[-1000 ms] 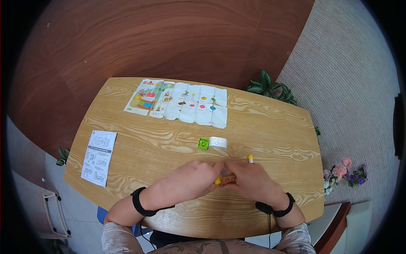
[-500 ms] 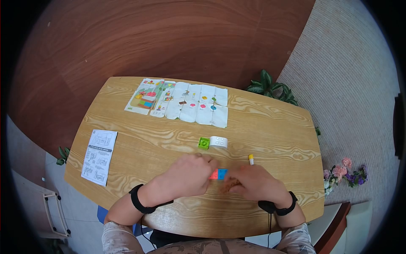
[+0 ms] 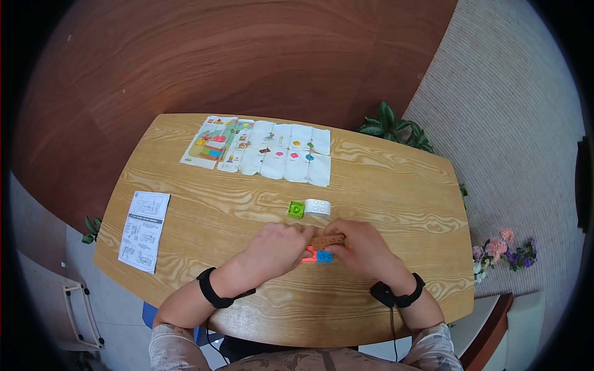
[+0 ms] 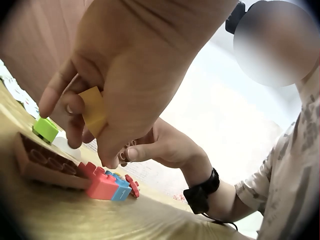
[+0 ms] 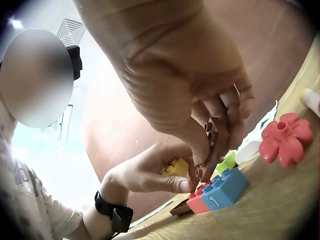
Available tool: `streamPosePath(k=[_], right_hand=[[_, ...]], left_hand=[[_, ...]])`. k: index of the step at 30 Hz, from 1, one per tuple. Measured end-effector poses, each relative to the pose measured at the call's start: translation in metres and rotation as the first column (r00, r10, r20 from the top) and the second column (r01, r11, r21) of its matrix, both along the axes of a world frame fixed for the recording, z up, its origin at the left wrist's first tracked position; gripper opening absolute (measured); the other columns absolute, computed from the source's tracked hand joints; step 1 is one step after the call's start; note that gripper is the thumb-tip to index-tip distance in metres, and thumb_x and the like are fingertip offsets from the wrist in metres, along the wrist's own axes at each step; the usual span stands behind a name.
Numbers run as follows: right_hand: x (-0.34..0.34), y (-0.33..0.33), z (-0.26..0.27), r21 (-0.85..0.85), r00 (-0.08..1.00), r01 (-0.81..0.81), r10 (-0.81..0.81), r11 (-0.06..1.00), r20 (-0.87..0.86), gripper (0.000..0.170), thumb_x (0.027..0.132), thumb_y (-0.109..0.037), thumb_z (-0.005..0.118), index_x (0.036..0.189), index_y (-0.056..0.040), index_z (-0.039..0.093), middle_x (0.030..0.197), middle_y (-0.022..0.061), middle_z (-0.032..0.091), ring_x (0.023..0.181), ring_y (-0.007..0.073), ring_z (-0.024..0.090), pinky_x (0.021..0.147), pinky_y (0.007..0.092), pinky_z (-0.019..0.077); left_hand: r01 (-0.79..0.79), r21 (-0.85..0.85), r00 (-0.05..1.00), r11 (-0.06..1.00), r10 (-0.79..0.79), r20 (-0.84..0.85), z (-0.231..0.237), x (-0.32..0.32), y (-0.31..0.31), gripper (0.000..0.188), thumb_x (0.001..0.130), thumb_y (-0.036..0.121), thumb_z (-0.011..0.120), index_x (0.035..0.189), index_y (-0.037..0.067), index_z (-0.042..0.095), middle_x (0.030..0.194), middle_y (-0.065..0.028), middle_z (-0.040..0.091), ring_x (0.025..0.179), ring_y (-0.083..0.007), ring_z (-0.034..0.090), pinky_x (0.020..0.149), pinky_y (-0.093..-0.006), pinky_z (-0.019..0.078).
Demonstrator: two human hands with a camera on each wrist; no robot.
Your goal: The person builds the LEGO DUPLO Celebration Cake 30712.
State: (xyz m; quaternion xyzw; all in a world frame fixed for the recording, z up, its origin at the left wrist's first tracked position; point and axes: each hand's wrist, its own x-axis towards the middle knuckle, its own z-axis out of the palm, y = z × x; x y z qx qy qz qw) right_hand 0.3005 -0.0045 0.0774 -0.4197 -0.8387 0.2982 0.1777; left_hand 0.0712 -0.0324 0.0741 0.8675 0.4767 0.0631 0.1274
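My right hand (image 3: 366,250) pinches a brown studded toy brick (image 3: 328,242) between thumb and fingers, close over a joined pair on the table. That pair is a red brick (image 4: 102,185) and a blue brick (image 5: 225,189) marked with a 1. My left hand (image 3: 275,247) holds a yellow brick (image 4: 93,111) in its curled fingers, its thumb near the red brick. Another brown piece (image 4: 47,165) lies beside the red brick, hidden by the left hand in the head view. Beside the blue brick sits a red flower piece (image 5: 286,139).
Beyond the hands stand a green brick (image 3: 296,209) and a white arched brick (image 3: 318,207). A white piece with a yellow end (image 5: 311,100) lies past the flower. Unfolded picture instructions (image 3: 291,176) lie at the back, a printed sheet (image 3: 144,232) at the left.
From close together, the hands parted and uncovered the red and blue bricks. The right hand then brought the brown brick up and left over them. It now covers the white-and-yellow piece in the head view.
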Motion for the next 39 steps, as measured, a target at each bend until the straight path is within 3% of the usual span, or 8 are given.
streamPosePath(k=[1, 4, 7, 16, 19, 22, 25, 39], right_hand=[[0.000, 0.001, -0.004, -0.011, 1.000, -0.004, 0.004, 1.000, -0.002, 0.026, 0.087, -0.014, 0.080, 0.109, -0.0052, 0.069, 0.095, 0.0171, 0.072, 0.090, 0.0391, 0.068, 0.080, 0.0454, 0.0534], [0.002, 0.004, -0.014, 0.068, 0.997, -0.079, 0.079, 0.995, 0.006, 0.028, 0.088, -0.015, 0.079, 0.113, -0.0057, 0.069, 0.101, 0.0177, 0.072, 0.095, 0.0389, 0.068, 0.083, 0.0460, 0.0537], [0.003, 0.004, -0.018, 0.049, 0.996, -0.082, 0.080, 0.995, 0.030, 0.032, 0.089, -0.016, 0.078, 0.118, -0.0058, 0.069, 0.108, 0.0181, 0.070, 0.100, 0.0397, 0.067, 0.086, 0.0469, 0.0538], [-0.001, -0.001, -0.015, -0.023, 0.982, -0.128, 0.130, 0.991, 0.134, 0.039, 0.091, -0.018, 0.076, 0.126, -0.0052, 0.065, 0.114, 0.0177, 0.067, 0.105, 0.0400, 0.065, 0.089, 0.0471, 0.0533], [-0.001, -0.002, -0.017, 0.020, 0.971, -0.172, 0.166, 0.985, 0.174, 0.045, 0.089, -0.018, 0.077, 0.129, -0.0043, 0.062, 0.113, 0.0177, 0.066, 0.106, 0.0400, 0.065, 0.089, 0.0477, 0.0531], [-0.002, -0.005, -0.015, 0.039, 0.961, -0.186, 0.174, 0.982, 0.217, 0.048, 0.086, -0.019, 0.080, 0.126, -0.0033, 0.060, 0.111, 0.0177, 0.066, 0.106, 0.0399, 0.065, 0.088, 0.0483, 0.0530], [-0.002, -0.006, -0.020, 0.079, 0.962, -0.185, 0.164, 0.980, 0.216, 0.047, 0.083, -0.018, 0.081, 0.121, -0.0022, 0.060, 0.110, 0.0178, 0.066, 0.105, 0.0399, 0.065, 0.087, 0.0484, 0.0529], [0.001, -0.008, -0.019, 0.115, 0.973, -0.184, 0.165, 0.976, 0.162, 0.033, 0.084, -0.016, 0.079, 0.102, -0.0005, 0.055, 0.098, 0.0211, 0.064, 0.096, 0.0429, 0.064, 0.081, 0.0518, 0.0516]], left_hand=[[0.015, 0.014, 1.000, 1.000, -0.015, 0.005, -0.004, -0.001, 0.001, 0.045, 0.091, 0.030, 0.076, 0.126, 0.006, 0.062, 0.102, -0.0144, 0.074, 0.089, -0.0363, 0.073, 0.075, -0.0469, 0.0575], [0.031, 0.083, 0.994, 0.996, -0.039, 0.098, -0.014, -0.001, 0.000, 0.029, 0.091, 0.026, 0.075, 0.107, 0.005, 0.063, 0.092, -0.0136, 0.071, 0.086, -0.0356, 0.073, 0.072, -0.0467, 0.0569], [0.019, -0.003, 0.999, 1.000, -0.019, 0.026, -0.011, 0.000, 0.002, 0.045, 0.090, 0.029, 0.076, 0.126, 0.004, 0.064, 0.106, -0.0146, 0.073, 0.091, -0.0363, 0.073, 0.077, -0.0458, 0.0582], [0.051, 0.006, 0.995, 0.999, -0.051, 0.080, -0.013, 0.001, 0.001, 0.043, 0.090, 0.030, 0.076, 0.121, 0.001, 0.065, 0.104, -0.0151, 0.073, 0.091, -0.0373, 0.073, 0.077, -0.0457, 0.0581], [0.039, 0.005, 0.993, 0.999, -0.039, 0.107, -0.011, 0.003, -0.001, 0.032, 0.089, 0.026, 0.078, 0.103, 0.001, 0.064, 0.097, -0.0155, 0.071, 0.090, -0.0366, 0.072, 0.077, -0.0462, 0.0575], [0.036, 0.006, 0.994, 0.999, -0.037, 0.103, -0.011, 0.004, -0.001, 0.031, 0.089, 0.026, 0.078, 0.103, 0.001, 0.064, 0.097, -0.0155, 0.071, 0.090, -0.0367, 0.072, 0.077, -0.0461, 0.0576], [0.048, -0.004, 0.996, 0.999, -0.047, 0.077, -0.014, 0.003, 0.000, 0.040, 0.091, 0.029, 0.077, 0.115, 0.000, 0.063, 0.102, -0.0154, 0.072, 0.091, -0.0379, 0.072, 0.076, -0.0467, 0.0578], [0.059, -0.015, 0.995, 0.998, -0.057, 0.078, -0.009, 0.004, 0.000, 0.033, 0.092, 0.029, 0.076, 0.105, 0.001, 0.063, 0.100, -0.0154, 0.069, 0.090, -0.0380, 0.071, 0.076, -0.0472, 0.0571]])
